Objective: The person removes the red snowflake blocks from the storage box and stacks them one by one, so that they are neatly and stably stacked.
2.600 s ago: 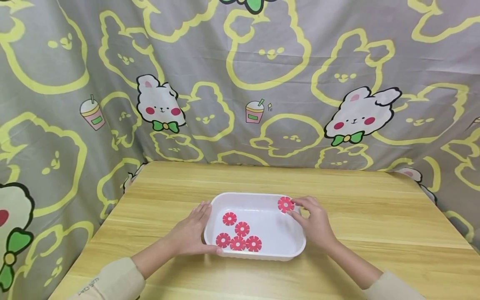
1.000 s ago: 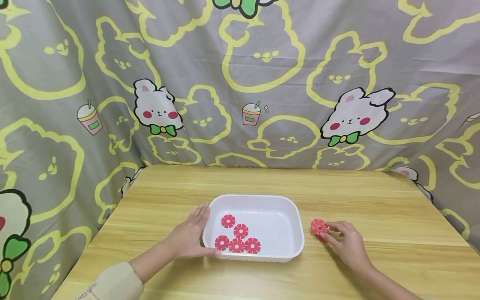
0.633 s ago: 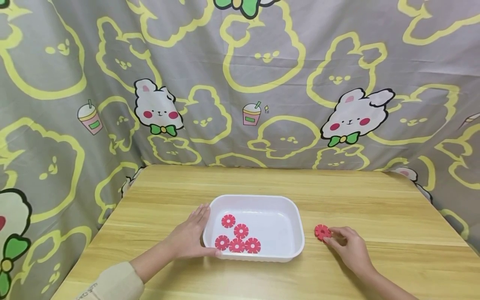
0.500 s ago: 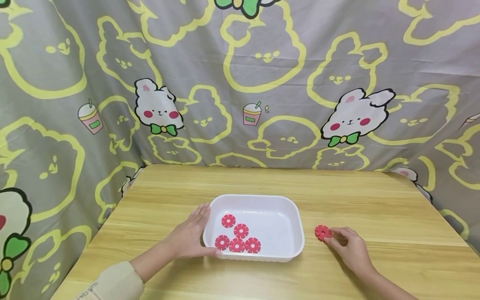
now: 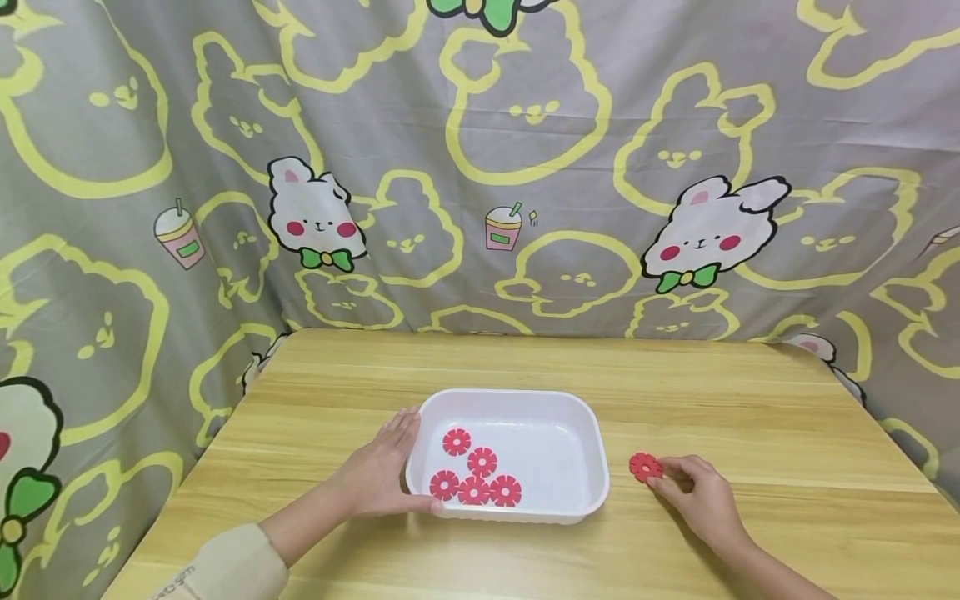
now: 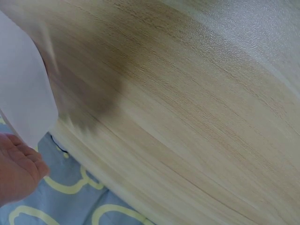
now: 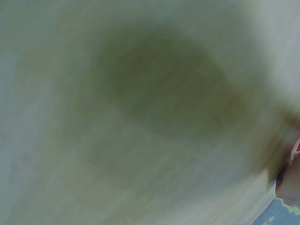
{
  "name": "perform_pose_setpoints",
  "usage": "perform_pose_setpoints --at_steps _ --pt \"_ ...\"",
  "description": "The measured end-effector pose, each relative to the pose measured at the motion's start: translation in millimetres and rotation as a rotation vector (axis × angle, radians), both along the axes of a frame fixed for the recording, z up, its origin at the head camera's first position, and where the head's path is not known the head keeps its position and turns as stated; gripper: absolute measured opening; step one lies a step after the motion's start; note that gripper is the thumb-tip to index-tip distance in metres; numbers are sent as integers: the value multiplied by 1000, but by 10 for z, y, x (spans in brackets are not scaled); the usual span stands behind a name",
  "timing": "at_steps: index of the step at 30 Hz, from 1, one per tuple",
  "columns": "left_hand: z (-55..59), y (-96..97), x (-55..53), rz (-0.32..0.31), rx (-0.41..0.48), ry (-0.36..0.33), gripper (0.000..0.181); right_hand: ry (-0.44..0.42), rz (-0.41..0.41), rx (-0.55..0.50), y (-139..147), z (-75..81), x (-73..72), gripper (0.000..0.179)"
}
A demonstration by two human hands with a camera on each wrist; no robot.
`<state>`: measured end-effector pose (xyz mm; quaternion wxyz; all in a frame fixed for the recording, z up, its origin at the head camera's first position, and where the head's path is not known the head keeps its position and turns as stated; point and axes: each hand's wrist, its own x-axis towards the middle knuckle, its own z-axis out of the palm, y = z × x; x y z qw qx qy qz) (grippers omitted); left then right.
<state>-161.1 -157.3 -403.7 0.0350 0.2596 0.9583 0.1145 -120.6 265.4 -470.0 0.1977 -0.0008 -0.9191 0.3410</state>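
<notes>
The right hand [image 5: 701,500] pinches a red wheel [image 5: 637,461] by its edge, a good spot; it's probably light, stiff, maybe slippery. It's at the white tub's [image 5: 547,462] three o'clock. The left hand [image 5: 378,475], fingers straight, touches nine o'clock.

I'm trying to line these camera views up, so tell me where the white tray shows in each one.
Head: the white tray sits in the lower middle, between the left hand and the right hand.
Left wrist: only a pale slice of it, at the upper left edge.
Right wrist: I can't make it out in this blurry picture.
Shared landmark: the wood-grain table, in all three.
</notes>
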Motion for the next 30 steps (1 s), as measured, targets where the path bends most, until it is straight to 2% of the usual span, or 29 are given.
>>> perform_pose_setpoints --at_steps 19,25,30 --pt "2 -1 5 1 20 12 118 26 7 30 1 -28 -6 25" --pt "0 -7 5 2 22 10 119 -1 7 28 1 -19 -2 25" --pt "3 -4 5 5 24 3 119 -78 10 -18 35 19 -3 27"
